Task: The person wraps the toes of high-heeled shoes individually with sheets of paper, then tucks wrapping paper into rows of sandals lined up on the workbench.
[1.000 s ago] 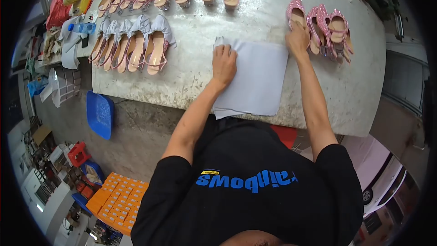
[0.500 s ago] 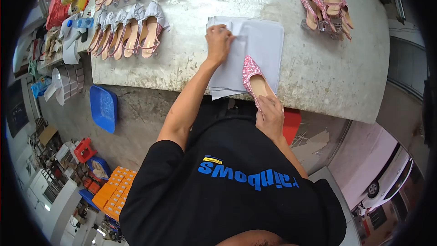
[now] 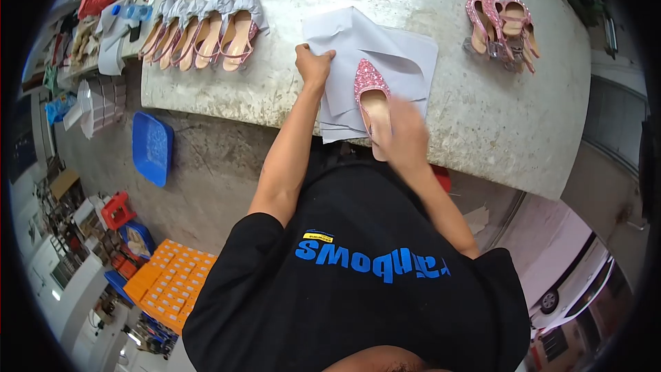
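Spreading across most of the view, the worn grey table (image 3: pixel 496 120) has a curved near edge, scuffed and stained, running just in front of the person's body. Open tabletop stretches left from the paper towards the shoes with grey-wrapped toes (image 3: pixel 206 34), and right towards the clustered pink shoes (image 3: pixel 499 21) — both groups stand well apart from the hands.

The paper stack (image 3: pixel 425 45) lies between those groups, its lower corner reaching the table's near edge. The top sheet (image 3: pixel 334 31) sits askew over it, its right side curling up and its far corner pointing away from the person.

The left hand (image 3: pixel 315 65) is at that sheet's left edge, fingers curled in and thumb against the paper, gripping it. The right hand (image 3: pixel 406 134), blurred, is closed around the rear part of the pink shoe (image 3: pixel 372 86).

That shoe is over the sheet, toe pointing away from the person, its back end reaching past the table edge as seen from above. Whether its sole touches the paper is hidden. Pink glitter covers its pointed toe — the beige insole shows through the opening.
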Action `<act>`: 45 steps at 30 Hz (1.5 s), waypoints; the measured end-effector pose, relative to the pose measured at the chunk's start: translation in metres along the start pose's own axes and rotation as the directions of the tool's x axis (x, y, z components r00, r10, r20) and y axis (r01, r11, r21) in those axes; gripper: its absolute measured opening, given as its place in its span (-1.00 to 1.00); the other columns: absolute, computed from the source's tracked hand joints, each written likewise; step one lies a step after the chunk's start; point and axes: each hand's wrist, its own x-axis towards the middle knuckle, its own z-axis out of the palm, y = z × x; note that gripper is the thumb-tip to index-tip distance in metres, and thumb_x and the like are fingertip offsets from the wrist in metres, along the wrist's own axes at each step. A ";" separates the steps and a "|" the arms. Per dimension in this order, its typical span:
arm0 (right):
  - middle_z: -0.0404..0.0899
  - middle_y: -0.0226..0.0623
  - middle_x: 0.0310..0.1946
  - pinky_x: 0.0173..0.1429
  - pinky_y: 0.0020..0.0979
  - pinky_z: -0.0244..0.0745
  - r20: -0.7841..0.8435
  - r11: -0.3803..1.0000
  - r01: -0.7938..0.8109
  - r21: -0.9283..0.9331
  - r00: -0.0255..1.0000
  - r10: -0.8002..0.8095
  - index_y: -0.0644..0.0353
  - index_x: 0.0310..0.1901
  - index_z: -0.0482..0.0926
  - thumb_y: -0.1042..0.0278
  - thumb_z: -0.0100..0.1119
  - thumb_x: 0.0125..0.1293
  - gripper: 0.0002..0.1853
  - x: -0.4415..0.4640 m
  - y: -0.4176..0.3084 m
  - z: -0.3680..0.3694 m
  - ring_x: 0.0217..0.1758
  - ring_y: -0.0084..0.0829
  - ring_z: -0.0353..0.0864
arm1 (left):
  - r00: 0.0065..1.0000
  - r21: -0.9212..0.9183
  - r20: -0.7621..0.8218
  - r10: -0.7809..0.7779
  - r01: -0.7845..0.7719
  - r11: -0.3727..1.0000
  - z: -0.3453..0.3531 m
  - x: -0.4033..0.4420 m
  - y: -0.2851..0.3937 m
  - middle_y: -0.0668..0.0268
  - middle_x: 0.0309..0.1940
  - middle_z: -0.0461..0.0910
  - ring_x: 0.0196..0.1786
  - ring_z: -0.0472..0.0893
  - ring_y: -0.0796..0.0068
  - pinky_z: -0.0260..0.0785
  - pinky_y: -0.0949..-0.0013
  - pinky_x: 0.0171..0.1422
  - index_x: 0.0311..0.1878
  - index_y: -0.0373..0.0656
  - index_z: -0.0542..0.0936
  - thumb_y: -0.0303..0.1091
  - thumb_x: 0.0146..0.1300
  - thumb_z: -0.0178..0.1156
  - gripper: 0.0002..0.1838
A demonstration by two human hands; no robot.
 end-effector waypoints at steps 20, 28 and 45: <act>0.67 -0.31 -0.41 -0.23 -0.54 0.48 0.505 0.880 -0.400 0.255 0.831 0.232 0.21 0.02 0.67 0.37 0.21 0.30 -0.72 0.205 0.111 -0.002 -0.43 -0.53 0.57 | 0.726 -0.138 0.623 0.293 -0.266 0.954 -0.061 0.025 0.012 0.23 -0.30 0.70 -0.40 0.58 0.51 0.46 0.51 -0.34 0.08 -0.39 0.61 -0.49 0.25 0.23 -0.67; 0.67 -0.22 -0.47 -0.26 -0.35 0.52 0.561 0.940 0.022 0.342 0.797 -0.223 0.26 -0.17 0.72 0.43 0.20 0.17 -0.78 0.106 0.080 -0.021 -0.48 -0.28 0.59 | 0.760 0.085 0.620 0.194 -0.311 0.947 -0.066 -0.024 0.025 0.26 -0.34 0.71 -0.46 0.56 0.46 0.45 0.49 -0.34 -0.06 -0.27 0.73 -0.58 0.19 0.13 -0.71; 0.67 -0.15 -0.21 -0.16 -0.29 0.56 0.400 0.936 -0.307 0.175 0.890 0.217 0.26 0.06 0.58 0.50 0.31 0.12 -0.59 0.086 0.021 -0.015 -0.33 -0.14 0.62 | 0.090 0.029 0.890 0.448 -0.989 0.142 -0.008 -0.084 -0.015 0.17 -0.38 0.64 -0.34 0.54 0.21 0.39 0.36 -0.05 -0.42 -0.23 0.66 -0.55 0.00 0.11 -0.87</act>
